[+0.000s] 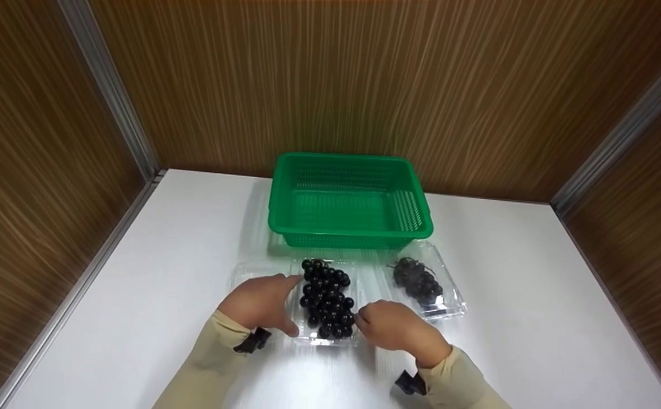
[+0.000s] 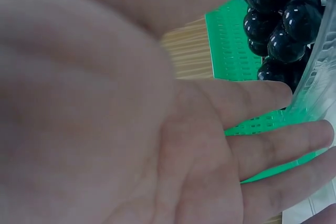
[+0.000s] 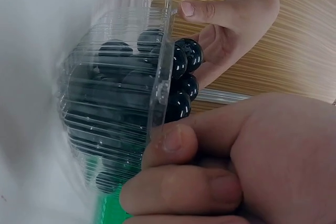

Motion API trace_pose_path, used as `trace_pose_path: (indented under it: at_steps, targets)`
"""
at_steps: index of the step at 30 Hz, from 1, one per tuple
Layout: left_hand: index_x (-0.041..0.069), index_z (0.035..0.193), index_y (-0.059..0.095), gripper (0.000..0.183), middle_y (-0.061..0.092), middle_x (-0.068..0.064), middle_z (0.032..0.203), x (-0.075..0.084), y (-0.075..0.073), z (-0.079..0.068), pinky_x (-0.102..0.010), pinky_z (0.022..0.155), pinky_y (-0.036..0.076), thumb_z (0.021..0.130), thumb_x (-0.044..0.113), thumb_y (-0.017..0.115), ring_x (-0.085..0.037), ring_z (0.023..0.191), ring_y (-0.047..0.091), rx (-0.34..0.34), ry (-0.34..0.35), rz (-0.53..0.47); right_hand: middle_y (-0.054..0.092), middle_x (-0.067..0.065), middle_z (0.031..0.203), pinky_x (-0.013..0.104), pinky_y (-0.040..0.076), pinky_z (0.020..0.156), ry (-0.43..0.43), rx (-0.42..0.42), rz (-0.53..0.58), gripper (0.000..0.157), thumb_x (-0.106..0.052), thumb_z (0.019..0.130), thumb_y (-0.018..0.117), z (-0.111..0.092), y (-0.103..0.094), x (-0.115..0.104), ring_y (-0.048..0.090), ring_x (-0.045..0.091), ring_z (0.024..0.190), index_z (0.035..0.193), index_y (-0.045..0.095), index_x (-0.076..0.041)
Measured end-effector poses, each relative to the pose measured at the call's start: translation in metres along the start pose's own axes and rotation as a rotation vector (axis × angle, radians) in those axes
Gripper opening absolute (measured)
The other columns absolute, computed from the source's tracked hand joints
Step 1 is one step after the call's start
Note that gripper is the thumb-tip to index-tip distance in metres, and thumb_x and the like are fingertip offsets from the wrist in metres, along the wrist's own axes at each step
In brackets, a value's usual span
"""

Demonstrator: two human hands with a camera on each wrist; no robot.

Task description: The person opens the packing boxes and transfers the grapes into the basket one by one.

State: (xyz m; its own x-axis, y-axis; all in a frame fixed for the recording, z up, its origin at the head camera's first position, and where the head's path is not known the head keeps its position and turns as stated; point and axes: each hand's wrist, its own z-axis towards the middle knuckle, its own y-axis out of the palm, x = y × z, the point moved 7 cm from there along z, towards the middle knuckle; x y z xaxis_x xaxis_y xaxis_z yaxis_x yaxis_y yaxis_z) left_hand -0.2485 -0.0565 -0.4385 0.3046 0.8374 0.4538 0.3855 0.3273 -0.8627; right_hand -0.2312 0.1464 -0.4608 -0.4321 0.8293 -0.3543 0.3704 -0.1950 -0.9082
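Observation:
A bunch of black grapes [image 1: 327, 298] lies in an uncovered clear plastic clamshell box [image 1: 302, 339] in front of me, the fruit rising above its rim. My left hand [image 1: 262, 302] is at the box's left side, thumb and fingers spread. In the left wrist view its fingers [image 2: 257, 98] reach out straight at the box wall, close to the grapes [image 2: 286, 30]. On the opposite side, my right hand [image 1: 390, 325] has its fingers curled and pinches the box rim between thumb and bent forefinger, as the right wrist view shows along the ribbed wall [image 3: 121, 98].
Behind the box stands a green plastic basket [image 1: 350, 234] with slotted sides. A second clear box [image 1: 452, 298], its lid down over dark grapes [image 1: 417, 282], lies to the right. Wood-patterned panels [image 1: 330, 79] enclose the white table [image 1: 535, 318] at the back and sides.

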Motion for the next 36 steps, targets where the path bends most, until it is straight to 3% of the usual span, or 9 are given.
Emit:
trace_pose_path:
  at_steps: [9, 14, 17, 20, 26, 36]
  targets:
    - [0.005, 0.152, 0.050, 0.101, 0.060, -0.015, 0.131, 0.006, 0.002, 0.000, -0.048, 0.092, 0.054, 0.067, 0.034, 0.097, -0.034, 0.111, 0.064, 0.024, 0.043, 0.052, 0.038, -0.007, 0.057, 0.040, 0.044, 0.059, -0.013, 0.062, 0.001, 0.045, -0.021, 0.105, 0.049, 0.001, -0.002, 0.001, 0.042, 0.013, 0.054, 0.060, 0.040, -0.021]
    - [0.003, 0.151, 0.049, 0.105, 0.060, -0.017, 0.128, 0.011, 0.006, -0.001, -0.049, 0.090, 0.055, 0.065, 0.035, 0.099, -0.035, 0.108, 0.064, 0.028, 0.048, 0.057, 0.037, -0.009, 0.061, 0.033, 0.038, 0.056, -0.057, 0.258, -0.007, 0.031, -0.015, 0.096, 0.057, 0.000, -0.012, -0.004, 0.039, 0.011, 0.058, 0.068, 0.044, -0.019]
    - [0.003, 0.151, 0.049, 0.106, 0.060, -0.016, 0.124, 0.014, 0.006, 0.000, -0.049, 0.087, 0.056, 0.064, 0.035, 0.100, -0.034, 0.104, 0.064, 0.030, 0.050, 0.060, 0.047, -0.006, 0.069, 0.032, 0.041, 0.061, -0.127, 0.398, -0.043, 0.019, -0.011, 0.088, 0.064, -0.002, -0.018, -0.008, 0.044, 0.012, 0.067, 0.075, 0.052, -0.016]
    - [0.006, 0.150, 0.051, 0.104, 0.061, -0.016, 0.122, 0.016, 0.006, 0.004, -0.049, 0.084, 0.056, 0.063, 0.034, 0.100, -0.033, 0.101, 0.064, 0.036, 0.058, 0.058, 0.056, 0.000, 0.081, 0.035, 0.046, 0.070, -0.185, 0.465, -0.083, 0.011, -0.010, 0.085, 0.070, -0.004, -0.021, -0.009, 0.050, 0.016, 0.077, 0.083, 0.059, -0.013]
    - [0.011, 0.145, 0.056, 0.097, 0.061, -0.014, 0.117, 0.019, 0.007, 0.006, -0.049, 0.080, 0.056, 0.061, 0.033, 0.100, -0.033, 0.098, 0.064, 0.047, 0.077, 0.043, 0.064, 0.003, 0.089, 0.039, 0.051, 0.078, -0.224, 0.453, -0.112, 0.004, -0.011, 0.086, 0.071, -0.008, -0.023, -0.010, 0.058, 0.020, 0.084, 0.090, 0.070, -0.010]
    - [0.013, 0.141, 0.058, 0.093, 0.061, -0.013, 0.112, 0.021, 0.007, 0.004, -0.051, 0.077, 0.056, 0.060, 0.032, 0.100, -0.034, 0.096, 0.065, 0.068, 0.090, 0.039, 0.067, 0.002, 0.090, 0.038, 0.051, 0.076, -0.257, 0.427, -0.158, 0.015, -0.014, 0.077, 0.071, -0.009, -0.021, -0.013, 0.058, 0.019, 0.084, 0.092, 0.075, -0.012]
